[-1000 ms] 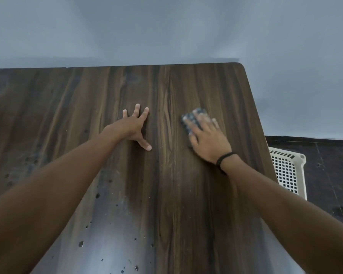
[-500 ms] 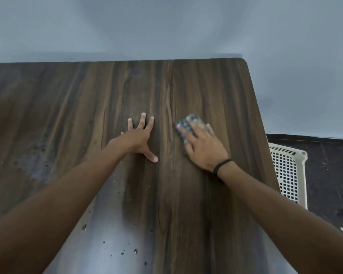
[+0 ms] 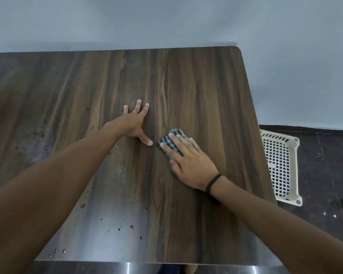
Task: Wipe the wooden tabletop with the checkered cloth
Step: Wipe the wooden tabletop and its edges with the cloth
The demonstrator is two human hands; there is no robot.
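where the right hand (image 3: 188,163) presses down, the checkered cloth (image 3: 171,142) lies folded flat on the wooden tabletop (image 3: 206,91), right of the table's middle, its far end showing past the fingertips. that hand is flat, fingers loosely together over the cloth, gripping nothing; a black band (image 3: 212,183) circles its wrist. just left of the cloth, the left hand (image 3: 134,123) rests palm down on bare wood, fingers spread, thumb tip close to the cloth's edge but apart from it. water droplets (image 3: 125,227) dot the near part of the table. a white perforated basket (image 3: 279,165) sits on the dark floor (image 3: 329,175) beside the table's right edge.
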